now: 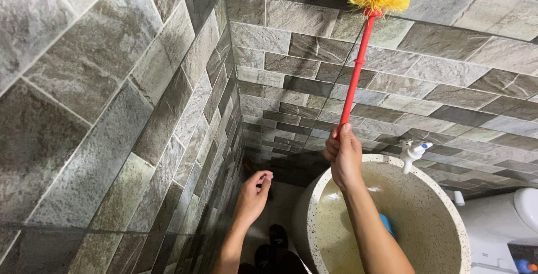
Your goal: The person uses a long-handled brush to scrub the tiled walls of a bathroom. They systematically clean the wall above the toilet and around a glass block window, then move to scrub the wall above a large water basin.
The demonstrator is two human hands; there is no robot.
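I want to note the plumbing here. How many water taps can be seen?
1. A white tap projects from the tiled wall above the round speckled basin, right of the right hand. Others may be hidden.

Grey stone-look tiles (101,94) cover both walls, meeting in a corner. Below stands a round speckled basin (448,218) holding murky water — a blue object (386,223) shows inside it. A white tap (413,153) juts from the wall over the rim. A white toilet (527,206) sits at far right.
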